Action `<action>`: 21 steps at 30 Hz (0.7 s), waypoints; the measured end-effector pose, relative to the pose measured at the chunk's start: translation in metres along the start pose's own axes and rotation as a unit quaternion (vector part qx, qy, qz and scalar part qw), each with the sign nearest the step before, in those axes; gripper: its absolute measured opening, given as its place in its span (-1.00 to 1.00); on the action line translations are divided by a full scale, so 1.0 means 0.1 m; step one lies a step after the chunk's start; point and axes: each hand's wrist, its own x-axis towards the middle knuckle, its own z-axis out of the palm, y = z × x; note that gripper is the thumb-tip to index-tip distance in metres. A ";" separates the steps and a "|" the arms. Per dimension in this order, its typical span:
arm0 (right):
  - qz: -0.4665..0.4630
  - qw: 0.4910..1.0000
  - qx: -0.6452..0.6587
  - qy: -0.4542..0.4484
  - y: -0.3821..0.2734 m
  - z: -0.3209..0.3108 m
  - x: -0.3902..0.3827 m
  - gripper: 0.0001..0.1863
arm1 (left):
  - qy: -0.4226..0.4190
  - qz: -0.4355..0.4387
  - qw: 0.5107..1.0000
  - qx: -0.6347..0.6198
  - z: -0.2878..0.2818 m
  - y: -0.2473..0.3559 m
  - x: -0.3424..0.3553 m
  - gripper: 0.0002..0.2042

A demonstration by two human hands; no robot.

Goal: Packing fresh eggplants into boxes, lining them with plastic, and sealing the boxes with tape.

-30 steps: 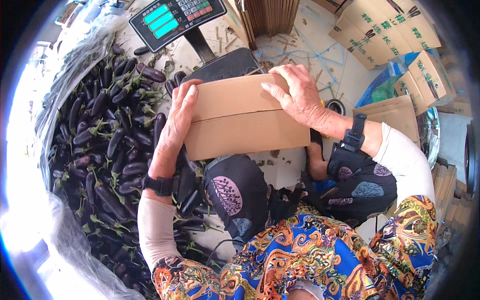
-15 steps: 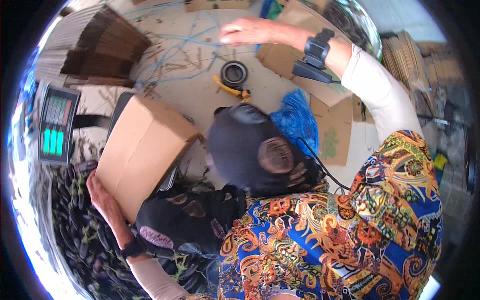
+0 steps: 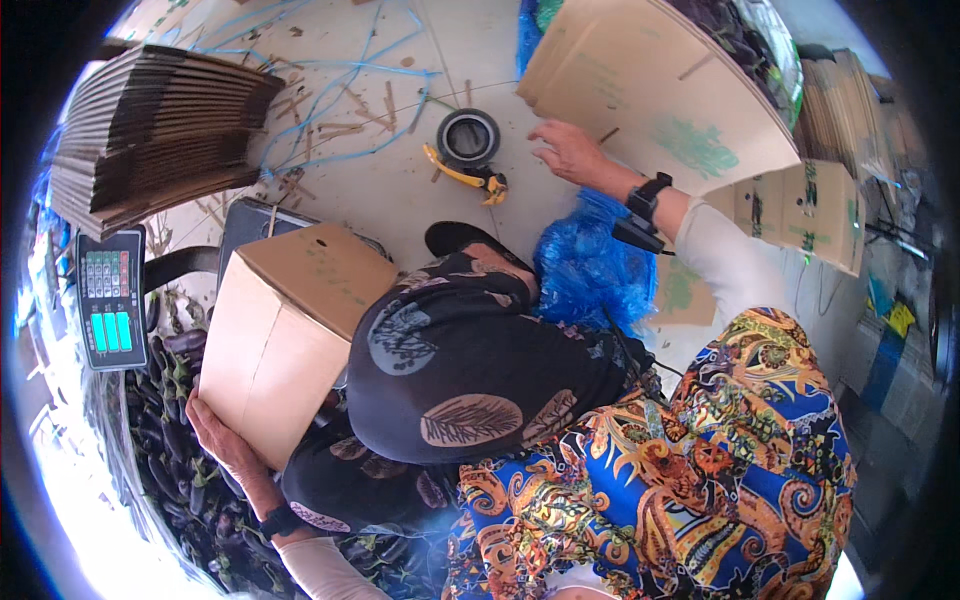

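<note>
A cardboard box (image 3: 270, 380) rests on the scale platform (image 3: 240, 235) by my knee, with my left hand (image 3: 220, 440) gripping its lower left side. My right hand (image 3: 568, 150) is in the air beside a leaning stack of flat cardboard (image 3: 690, 110), fingers loosely bent and apart, holding nothing. Left of it on the floor lie a black roll (image 3: 467, 138) and a yellow-and-black hand tool (image 3: 475, 178). The scale's display (image 3: 112, 300) stands left of the box.
A folded cardboard bundle (image 3: 160, 140) stands upper left. Eggplants (image 3: 170, 430) are heaped at the left. Blue plastic film (image 3: 595, 265) lies right of my knee. Blue straps and scraps are scattered on the tiled floor (image 3: 450, 50); more cartons (image 3: 800, 210) stand at the right.
My view has turned rightward. My right hand let go of the box, swung out to the right and has since dropped closer to my knee. My left hand stays on the box.
</note>
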 end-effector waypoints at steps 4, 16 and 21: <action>-0.178 0.981 -0.079 0.002 -0.53 0.12 0.73 -0.61 | 0.007 0.012 1.000 -0.026 -0.05 -0.02 -0.02 -0.63; -0.294 0.908 -0.264 -0.138 -0.51 0.32 1.03 -0.94 | 0.005 -0.035 0.994 -0.104 -0.14 0.04 -0.07 -0.66; -0.208 0.949 -0.181 -0.151 0.04 0.08 0.49 -0.75 | 0.006 0.032 0.994 -0.102 -0.09 0.03 -0.07 -0.68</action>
